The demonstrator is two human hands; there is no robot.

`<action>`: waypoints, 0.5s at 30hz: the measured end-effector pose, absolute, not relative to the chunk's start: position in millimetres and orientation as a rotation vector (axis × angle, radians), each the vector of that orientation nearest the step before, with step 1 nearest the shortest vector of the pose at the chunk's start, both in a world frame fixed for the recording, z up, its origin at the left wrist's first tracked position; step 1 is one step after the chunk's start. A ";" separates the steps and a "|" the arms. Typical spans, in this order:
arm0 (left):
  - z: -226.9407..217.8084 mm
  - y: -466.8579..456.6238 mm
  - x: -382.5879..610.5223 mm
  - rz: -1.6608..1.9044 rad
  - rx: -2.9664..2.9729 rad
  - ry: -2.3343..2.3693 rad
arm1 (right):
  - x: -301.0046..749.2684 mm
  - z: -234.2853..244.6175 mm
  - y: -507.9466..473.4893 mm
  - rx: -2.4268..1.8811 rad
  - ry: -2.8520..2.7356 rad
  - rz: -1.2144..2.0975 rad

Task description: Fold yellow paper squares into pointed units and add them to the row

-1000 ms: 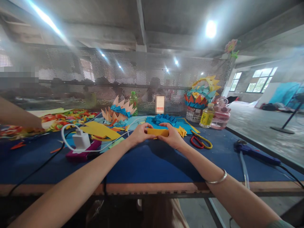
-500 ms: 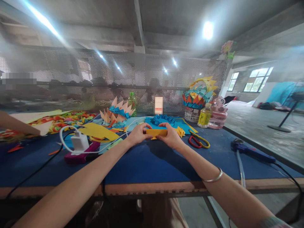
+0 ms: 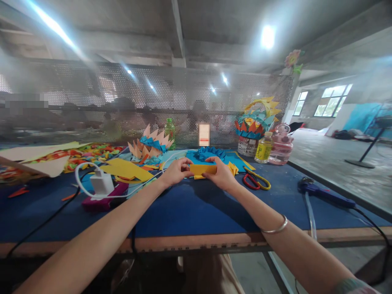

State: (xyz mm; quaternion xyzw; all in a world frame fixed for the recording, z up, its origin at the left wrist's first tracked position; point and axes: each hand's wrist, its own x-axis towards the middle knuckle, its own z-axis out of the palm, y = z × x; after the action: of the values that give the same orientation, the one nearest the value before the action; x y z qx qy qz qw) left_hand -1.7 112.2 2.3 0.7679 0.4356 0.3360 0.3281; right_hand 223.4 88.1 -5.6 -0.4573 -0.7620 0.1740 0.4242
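Note:
A folded yellow paper strip (image 3: 202, 169) is held up just above the blue table. My right hand (image 3: 222, 176) pinches its right part, thumb below and fingers along the top. At the strip's left end, my left hand (image 3: 177, 173) has curled fingers and thumb closed on the edge. Folded yellow paper pieces (image 3: 233, 168) lie just right of the strip, partly behind my right hand. Beyond the hands sits a pointed ring of blue folded paper (image 3: 211, 154) on a blue sheet (image 3: 241, 162). Scissors (image 3: 256, 179) with red and yellow handles rest right of my right hand.
A purple power strip (image 3: 105, 199) with a white plug (image 3: 102, 182) and cable stands left. A glue gun (image 3: 326, 194) lies right. Bottles (image 3: 263, 148), a paper-decorated basket (image 3: 248, 143), a peach paper crown (image 3: 150, 147) and coloured scraps (image 3: 88, 157) line the back.
The yellow strip and my right hand have shifted slightly right. My left hand has slid a little left toward the strip's end. An arm at the far left has gone out of view.

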 end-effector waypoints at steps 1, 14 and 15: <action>2.9 111.7 -1.9 0.875 2.015 1.135 | 223.3 -5.3 87.8 -1.146 -1.907 0.435; 6.4 110.7 -3.5 0.841 2.033 1.141 | 222.0 -6.2 88.5 -1.130 -1.883 0.490; 7.1 110.2 -4.2 0.843 2.031 1.142 | 222.2 -6.2 88.8 -1.133 -1.882 0.498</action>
State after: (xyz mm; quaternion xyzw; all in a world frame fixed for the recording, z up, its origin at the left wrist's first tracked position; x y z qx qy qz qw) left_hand -4.2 110.2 7.1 0.7749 0.4358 0.3216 0.3258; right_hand 222.2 88.8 -6.2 -0.4542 -0.7542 0.1997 0.4301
